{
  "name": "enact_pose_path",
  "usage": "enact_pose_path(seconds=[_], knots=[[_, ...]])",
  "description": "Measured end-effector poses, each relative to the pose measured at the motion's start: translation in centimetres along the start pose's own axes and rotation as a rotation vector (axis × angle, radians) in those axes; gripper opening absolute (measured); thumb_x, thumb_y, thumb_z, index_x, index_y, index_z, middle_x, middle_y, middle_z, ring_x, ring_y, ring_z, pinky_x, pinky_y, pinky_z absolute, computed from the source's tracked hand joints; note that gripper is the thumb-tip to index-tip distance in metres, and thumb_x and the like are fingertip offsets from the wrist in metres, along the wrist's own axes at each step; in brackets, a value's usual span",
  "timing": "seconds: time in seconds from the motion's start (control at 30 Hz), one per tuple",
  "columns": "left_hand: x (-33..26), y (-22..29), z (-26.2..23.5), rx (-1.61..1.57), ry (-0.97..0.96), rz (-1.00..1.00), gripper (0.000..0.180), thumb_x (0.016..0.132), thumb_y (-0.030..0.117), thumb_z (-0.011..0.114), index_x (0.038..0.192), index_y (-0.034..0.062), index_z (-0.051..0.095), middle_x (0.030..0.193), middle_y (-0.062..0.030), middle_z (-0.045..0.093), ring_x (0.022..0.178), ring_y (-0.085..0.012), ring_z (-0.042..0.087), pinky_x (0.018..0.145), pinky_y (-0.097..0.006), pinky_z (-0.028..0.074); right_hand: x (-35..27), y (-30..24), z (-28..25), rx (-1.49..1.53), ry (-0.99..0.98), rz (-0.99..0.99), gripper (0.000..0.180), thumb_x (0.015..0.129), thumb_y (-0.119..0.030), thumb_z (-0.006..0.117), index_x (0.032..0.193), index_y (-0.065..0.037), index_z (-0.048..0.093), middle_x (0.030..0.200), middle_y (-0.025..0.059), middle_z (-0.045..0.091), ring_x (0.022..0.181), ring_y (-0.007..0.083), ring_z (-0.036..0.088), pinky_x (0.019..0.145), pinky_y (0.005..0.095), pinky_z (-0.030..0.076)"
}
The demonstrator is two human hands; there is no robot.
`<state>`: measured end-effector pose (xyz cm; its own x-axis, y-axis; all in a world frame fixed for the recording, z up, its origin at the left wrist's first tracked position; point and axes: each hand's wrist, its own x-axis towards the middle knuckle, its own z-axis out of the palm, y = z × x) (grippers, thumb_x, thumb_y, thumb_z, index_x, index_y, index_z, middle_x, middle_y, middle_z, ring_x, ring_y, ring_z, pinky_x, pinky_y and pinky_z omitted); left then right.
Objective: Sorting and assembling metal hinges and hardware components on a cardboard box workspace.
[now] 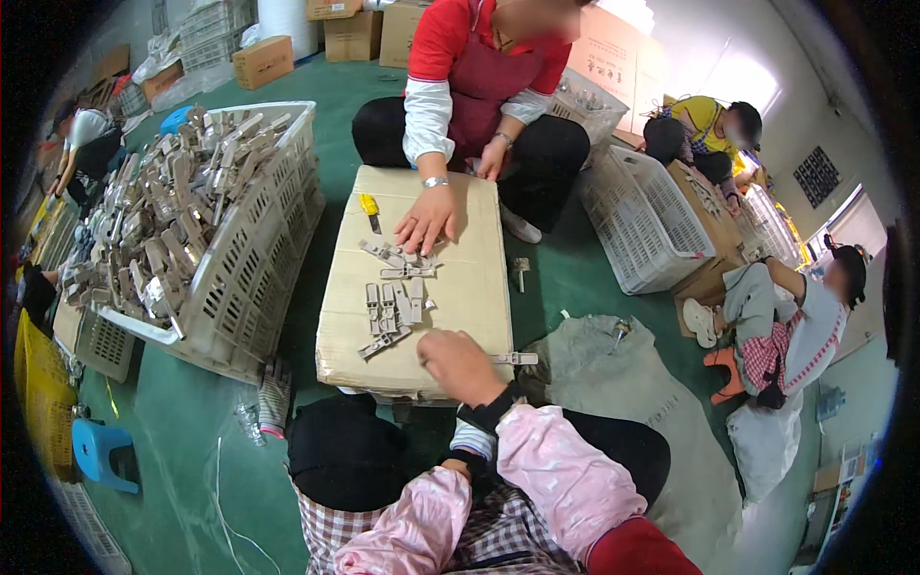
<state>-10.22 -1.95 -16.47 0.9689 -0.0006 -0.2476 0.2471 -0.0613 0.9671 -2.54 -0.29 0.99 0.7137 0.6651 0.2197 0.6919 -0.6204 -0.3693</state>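
Note:
My right hand (464, 367), in a pink sleeve, is over the near part of a cardboard box (337, 316). Its fingers are curled together, and whatever they hold is hidden. Just beyond it lies a group of small grey-beige clip-like parts (387, 309), several side by side; one more part (517, 358) sits at the box's right edge. Below my right wrist, my left hand (471, 443) shows only as a striped glove or cuff, its fingers hidden. Across the box, another person's hand (428, 218) lies flat beside more of these parts. A yellow-handled cutter (370, 210) rests near it.
A white crate (251, 273) heaped with similar parts stands to the left; an open white crate (644, 216) is at the right. A grey sack (613, 383) lies right of the box. A blue stool (103, 454) stands lower left. Other people sit at the right.

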Motion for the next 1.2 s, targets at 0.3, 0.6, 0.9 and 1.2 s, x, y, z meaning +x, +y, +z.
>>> enact_pose_path(seconds=[0.3,0.6,0.9,1.2], knots=[[-2.1,8.0,-1.5,-0.479,0.102,-0.261,0.023,0.086,0.023,0.061,0.090,0.0007,0.064,0.066,-0.0009,0.057,0.056,-0.0092,0.044,0.054,-0.025,0.037,-6.3,9.4,-2.8,1.108,0.698,0.802,0.019,0.083,-0.004,0.058,0.100,0.003,0.054,0.085,0.0087,0.062,0.071,0.0139,0.061,0.064,0.0237,0.050],[-2.0,7.6,-1.8,-0.446,0.031,-0.321,0.034,0.084,0.028,0.064,0.097,-0.0029,0.062,0.082,-0.0035,0.063,0.068,-0.0111,0.049,0.065,-0.026,0.042,-8.3,13.5,1.4,1.016,0.629,0.884,0.013,0.080,-0.002,0.060,0.092,0.004,0.059,0.082,0.0078,0.063,0.072,0.0141,0.061,0.066,0.0259,0.049],[-2.0,8.0,-1.8,-0.448,0.021,-0.369,0.034,0.084,0.029,0.064,0.098,-0.0027,0.062,0.083,-0.0029,0.062,0.069,-0.0111,0.048,0.066,-0.026,0.042,-7.7,13.3,0.8,1.024,0.573,0.936,0.012,0.080,0.002,0.058,0.091,0.006,0.058,0.085,0.0108,0.062,0.073,0.0178,0.062,0.065,0.0279,0.053],[-2.0,8.0,-1.6,-0.449,0.043,-0.345,0.034,0.084,0.026,0.063,0.102,-0.0026,0.061,0.087,-0.0041,0.062,0.073,-0.0125,0.050,0.070,-0.026,0.042,-7.8,13.6,1.1,0.961,0.569,0.944,0.012,0.079,0.000,0.061,0.089,0.005,0.060,0.082,0.0096,0.063,0.071,0.0156,0.061,0.063,0.0272,0.052]])
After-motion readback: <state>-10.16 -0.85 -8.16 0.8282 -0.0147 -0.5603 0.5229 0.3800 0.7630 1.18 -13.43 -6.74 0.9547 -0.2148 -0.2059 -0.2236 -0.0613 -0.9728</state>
